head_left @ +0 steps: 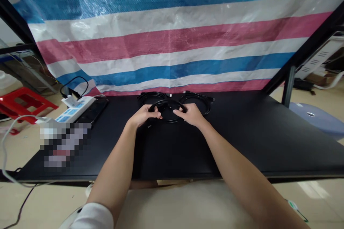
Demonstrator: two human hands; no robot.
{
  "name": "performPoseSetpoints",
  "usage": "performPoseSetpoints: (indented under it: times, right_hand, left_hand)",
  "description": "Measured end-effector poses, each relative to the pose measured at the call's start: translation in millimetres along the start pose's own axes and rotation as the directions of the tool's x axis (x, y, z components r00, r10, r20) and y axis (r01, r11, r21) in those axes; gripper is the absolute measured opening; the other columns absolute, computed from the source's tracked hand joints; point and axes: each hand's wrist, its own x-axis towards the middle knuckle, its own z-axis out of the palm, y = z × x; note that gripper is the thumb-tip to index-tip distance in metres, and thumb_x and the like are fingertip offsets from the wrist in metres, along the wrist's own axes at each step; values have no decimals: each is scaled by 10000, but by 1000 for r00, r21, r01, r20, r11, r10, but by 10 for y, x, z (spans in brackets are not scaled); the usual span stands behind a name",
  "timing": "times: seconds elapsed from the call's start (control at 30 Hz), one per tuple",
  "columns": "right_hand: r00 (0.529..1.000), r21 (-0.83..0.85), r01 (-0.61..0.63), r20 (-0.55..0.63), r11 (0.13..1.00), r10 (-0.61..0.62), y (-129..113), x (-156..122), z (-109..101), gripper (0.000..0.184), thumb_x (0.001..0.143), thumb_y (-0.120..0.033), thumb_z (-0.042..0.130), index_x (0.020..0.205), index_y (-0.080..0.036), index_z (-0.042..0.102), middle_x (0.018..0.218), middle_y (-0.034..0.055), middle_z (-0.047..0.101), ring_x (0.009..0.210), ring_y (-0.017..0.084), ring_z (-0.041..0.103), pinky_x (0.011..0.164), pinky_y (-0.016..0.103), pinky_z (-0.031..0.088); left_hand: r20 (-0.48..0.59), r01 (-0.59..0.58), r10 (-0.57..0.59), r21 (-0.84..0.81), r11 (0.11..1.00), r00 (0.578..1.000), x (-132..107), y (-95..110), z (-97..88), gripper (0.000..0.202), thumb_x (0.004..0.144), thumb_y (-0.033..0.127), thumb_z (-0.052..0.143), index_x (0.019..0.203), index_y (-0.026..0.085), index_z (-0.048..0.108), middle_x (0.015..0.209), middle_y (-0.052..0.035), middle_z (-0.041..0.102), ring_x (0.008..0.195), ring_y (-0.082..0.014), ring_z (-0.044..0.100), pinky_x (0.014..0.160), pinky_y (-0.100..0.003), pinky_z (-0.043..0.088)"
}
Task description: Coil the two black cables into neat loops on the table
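Note:
On the black table (242,139) lies a coiled black cable (168,108), near the far edge. My left hand (144,114) grips the coil's left side, fingers curled over it. My right hand (190,113) holds the coil's right side. Behind this coil lie two more coiled black cables: one at the back left (151,97) and one at the back right (198,99), both flat on the table and untouched.
A white power strip (75,108) and a dark phone (94,111) lie at the table's left end. A striped tarp (172,39) hangs behind. A red stool (25,103) stands left, a pale round stool (318,118) right. A blurred patch (63,143) covers something at front left.

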Motion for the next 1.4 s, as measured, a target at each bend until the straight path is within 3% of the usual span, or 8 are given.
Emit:
performPoseSetpoints:
  times: [0.3, 0.47, 0.6, 0.8, 0.93, 1.1, 1.27, 1.4]
  right_hand:
    - [955, -409, 95, -220, 908, -199, 163, -6, 161, 358, 833, -512, 511, 642, -210, 539, 643, 60, 630, 630, 192, 609, 604, 284, 440]
    - [930, -489, 68, -284, 869, -233, 182, 40, 358, 378, 875, -510, 463, 877, -174, 636, 753, 98, 691, 695, 224, 657, 633, 294, 457]
    - [957, -444, -76, -283, 893, -59, 74, 276, 464, 334, 907, -406, 432, 843, -168, 658, 669, 63, 672, 617, 197, 631, 652, 286, 448]
    - [946, -483, -317, -220, 816, 237, -205, 725, 589, 295, 910, -311, 458, 801, -172, 693, 832, 110, 708, 843, 240, 653, 761, 305, 450]
    - [902, -483, -428, -180, 764, 392, -328, 866, 677, 290, 906, -324, 478, 948, -153, 709, 1030, 155, 690, 946, 252, 641, 771, 311, 475]
    - [861, -507, -492, -161, 708, 483, -394, 862, 710, 304, 897, -301, 505, 1084, -129, 671, 1124, 180, 651, 1024, 268, 633, 801, 337, 501]
    - [872, -588, -461, -163, 664, 461, -355, 788, 696, 310, 912, -283, 498, 1163, -142, 614, 1130, 175, 636, 1052, 261, 626, 828, 338, 494]
    - [924, -661, -361, -158, 658, 348, -284, 724, 670, 334, 943, -319, 433, 1211, -193, 589, 1234, 149, 580, 1014, 247, 630, 818, 349, 491]
  left_hand:
    - [-357, -187, 48, -365, 912, 933, 162, -145, 177, 520, 597, 497, 791, 567, 211, 358, 341, 148, 217, 272, -23, 226, 323, -171, 280]
    - [-390, -248, 35, -511, 823, 920, 138, -97, 14, 416, 561, 289, 838, 667, 198, 446, 393, 143, 290, 319, -18, 291, 325, -129, 238]
    - [-460, -323, 39, -556, 766, 887, 146, -129, -130, 349, 570, 162, 782, 837, 196, 560, 634, 36, 606, 512, -64, 538, 431, -155, 392]
    - [-741, -389, 75, -261, 883, 667, 308, -308, -191, 401, 596, 142, 716, 965, 219, 579, 960, -40, 678, 929, -181, 656, 804, -301, 515]
    - [-823, -142, 159, 96, 985, 546, 309, -355, -194, 354, 665, 149, 661, 1008, 192, 585, 1062, -98, 668, 1063, -234, 617, 969, -387, 454]
    - [-744, 257, 240, 486, 836, 624, 204, -334, -119, 318, 689, 213, 664, 1006, 223, 637, 1273, -132, 602, 1271, -334, 476, 1034, -530, 350]
    - [-379, 166, 242, 778, 606, 893, 151, -272, -1, 247, 709, 259, 668, 953, 258, 701, 1198, -83, 666, 1247, -312, 496, 1046, -532, 288]
    - [-236, 108, 185, 847, 520, 954, 145, -257, 24, 281, 783, 196, 582, 1027, 258, 706, 1138, -81, 695, 1164, -271, 557, 1039, -507, 278]
